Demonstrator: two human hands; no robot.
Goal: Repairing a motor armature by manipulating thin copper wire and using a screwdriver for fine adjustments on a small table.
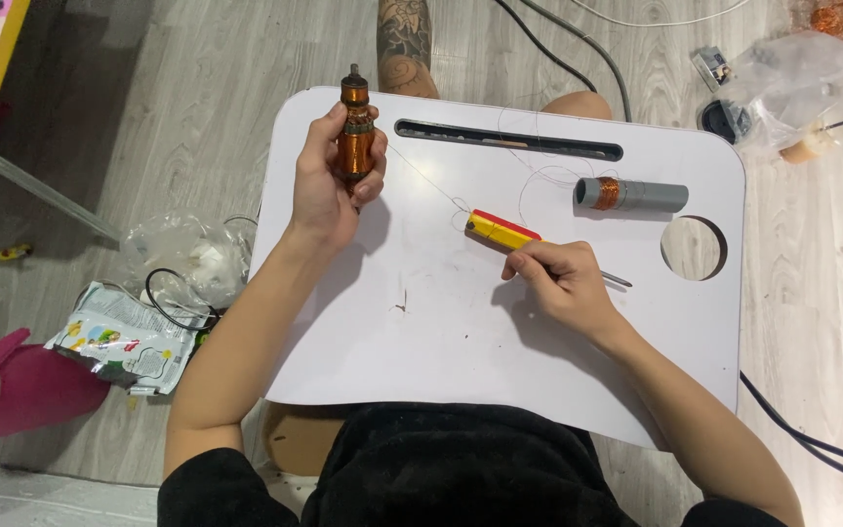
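Note:
My left hand (332, 185) grips a motor armature (354, 132) wound with copper wire, held upright over the left part of a white lap table (421, 332). A thin thread (426, 181) runs from the armature to a tool with a yellow and red handle (502, 230). My right hand (563, 280) holds that tool low over the table, and its metal tip (617, 280) sticks out to the right of my fingers.
A grey tube with a copper coil (628, 194) lies at the table's far right, beside a round hole (694, 247). A long slot (509, 140) runs along the far edge. Plastic bags, cables and a snack wrapper (124, 337) lie on the wooden floor.

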